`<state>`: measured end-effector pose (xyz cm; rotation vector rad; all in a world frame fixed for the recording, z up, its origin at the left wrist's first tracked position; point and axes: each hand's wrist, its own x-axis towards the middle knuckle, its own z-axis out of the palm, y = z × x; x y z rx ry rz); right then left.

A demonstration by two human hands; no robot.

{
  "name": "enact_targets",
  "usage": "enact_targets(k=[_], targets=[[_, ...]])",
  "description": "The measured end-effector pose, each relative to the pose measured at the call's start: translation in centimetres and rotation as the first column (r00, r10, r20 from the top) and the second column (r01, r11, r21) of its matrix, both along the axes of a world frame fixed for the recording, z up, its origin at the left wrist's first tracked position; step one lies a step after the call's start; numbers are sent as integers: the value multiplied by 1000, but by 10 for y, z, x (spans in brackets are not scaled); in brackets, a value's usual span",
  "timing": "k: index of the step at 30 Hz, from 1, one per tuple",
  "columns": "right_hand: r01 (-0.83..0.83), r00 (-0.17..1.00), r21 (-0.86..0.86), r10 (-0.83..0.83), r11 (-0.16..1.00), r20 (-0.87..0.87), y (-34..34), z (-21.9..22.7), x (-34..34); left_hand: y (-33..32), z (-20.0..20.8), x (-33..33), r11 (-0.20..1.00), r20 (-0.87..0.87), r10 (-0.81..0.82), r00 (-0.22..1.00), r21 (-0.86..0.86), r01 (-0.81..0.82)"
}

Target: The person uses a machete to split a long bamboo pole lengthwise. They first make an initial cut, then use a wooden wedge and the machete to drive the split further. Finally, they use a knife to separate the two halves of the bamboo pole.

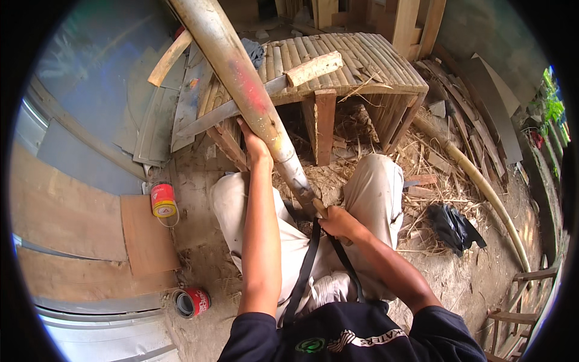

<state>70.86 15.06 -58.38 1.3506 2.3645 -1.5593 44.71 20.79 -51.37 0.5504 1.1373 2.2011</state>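
Note:
A thick bamboo pole (pixel 241 78), pale with red and yellow smears, slants from the top of the view down between my knees. My left hand (pixel 258 148) grips it from the left side, its fingers partly hidden behind the pole. At the pole's lower end, my right hand (pixel 339 223) is closed around a short wooden handle (pixel 319 208); whatever the handle belongs to is hidden. Behind the pole, a large knife with a long metal blade (pixel 208 117) and a wooden handle (pixel 315 68) lies across the bamboo-slat bench (pixel 362 54).
A wooden handle (pixel 170 58) sticks out left of the pole. Two red cans (pixel 163 199) (pixel 193 301) stand or lie at left beside boards (pixel 148 235). Shavings, a black plastic bag (pixel 452 229) and a long bamboo pole (pixel 476 178) lie at right, near a wooden frame (pixel 512 317).

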Motion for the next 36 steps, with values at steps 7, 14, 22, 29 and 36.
enact_targets(k=[7, 14, 22, 29, 36], targets=[[104, 994, -77, -105, 992, -14, 6, -5, -11, -6, 6, 6, 1000, 23, -8, 1000, -1, 8], [230, 972, 380, -190, 896, -140, 1, -10, -11, -15, 9, 12, 1000, 36, 30, 999, -7, -30], [396, 863, 422, -175, 815, -473, 0, 5, -21, -15, 10, 11, 999, 41, 22, 999, 24, -23], [548, 752, 151, -406, 823, -519, 10, 21, -35, -15, 6, 11, 998, 39, 52, 998, 24, -53], [346, 703, -307, -461, 887, -541, 35, 57, -11, -15, 10, 10, 998, 43, 59, 997, 7, -59]])
